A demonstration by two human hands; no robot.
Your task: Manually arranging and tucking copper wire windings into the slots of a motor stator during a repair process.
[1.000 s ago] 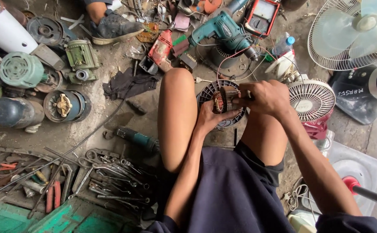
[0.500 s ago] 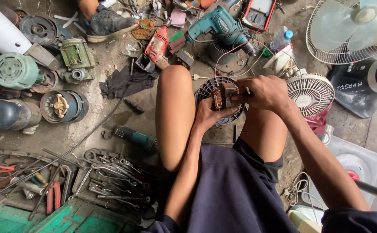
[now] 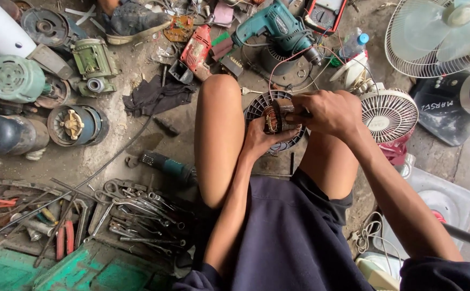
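the person squats over a dirt floor (image 3: 138, 145), knees apart, both hands meeting between them. the left hand (image 3: 262, 141) cups a small motor stator (image 3: 276, 116) from below — its fingers are curled up around the copper-wound core and grasping it. the right hand (image 3: 326, 110) comes in from the right side, fingers clenched around the stator's edge and on something thin and dark that pokes out toward the core; what exactly it is cannot be told. the stator sits just above a round black fan housing (image 3: 256, 108) that lies on the floor between the knees.

just right of the right hand stands a small white fan guard (image 3: 388, 114), and a larger fan (image 3: 439, 35) sits at the upper right corner. above the hands lie a teal power drill (image 3: 278, 24) and a red drill (image 3: 197, 51), with a red wire looping near them. a dark rag (image 3: 157, 97) lies left of the left knee. further left there are several old motors (image 3: 17, 78) — round, green and grey. at the lower left a heap of wrenches (image 3: 138, 210) lies beside a tray of pliers and screwdrivers (image 3: 14, 215), well apart from the hands.
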